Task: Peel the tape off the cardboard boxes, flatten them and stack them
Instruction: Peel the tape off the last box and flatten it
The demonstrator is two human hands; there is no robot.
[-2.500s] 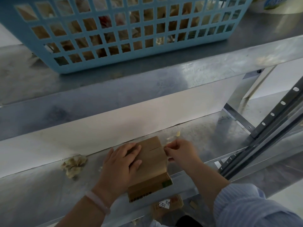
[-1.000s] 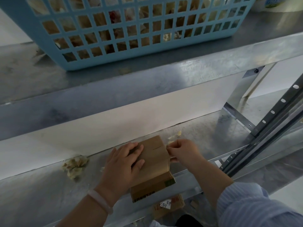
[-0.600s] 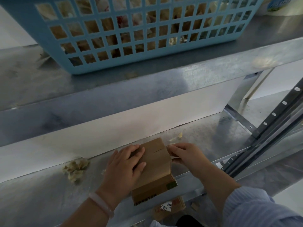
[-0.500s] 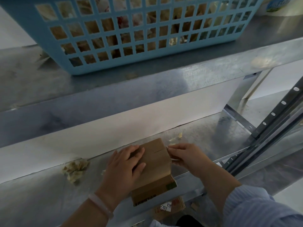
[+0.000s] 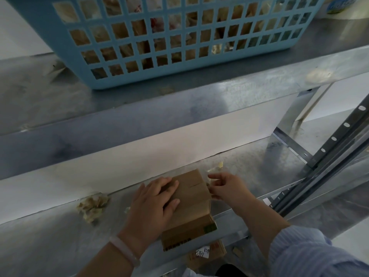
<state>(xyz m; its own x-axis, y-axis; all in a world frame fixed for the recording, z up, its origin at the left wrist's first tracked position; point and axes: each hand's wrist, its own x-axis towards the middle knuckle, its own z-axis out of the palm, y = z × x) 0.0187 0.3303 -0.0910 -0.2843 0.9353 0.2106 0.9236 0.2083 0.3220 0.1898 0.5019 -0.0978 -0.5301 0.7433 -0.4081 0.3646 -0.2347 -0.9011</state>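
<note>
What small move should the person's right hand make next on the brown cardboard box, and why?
Probably close the right hand onto the right edge of the brown cardboard box and pinch for a tape end. The left hand presses on the box, steadying it on the grey metal shelf, while the right hand hangs open beside that edge, holding nothing visible.

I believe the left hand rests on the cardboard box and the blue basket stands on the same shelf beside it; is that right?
Not quite: the left hand does rest on the cardboard box, but the head view shows the blue basket standing on the upper shelf, above the box's shelf, not beside it.
</note>
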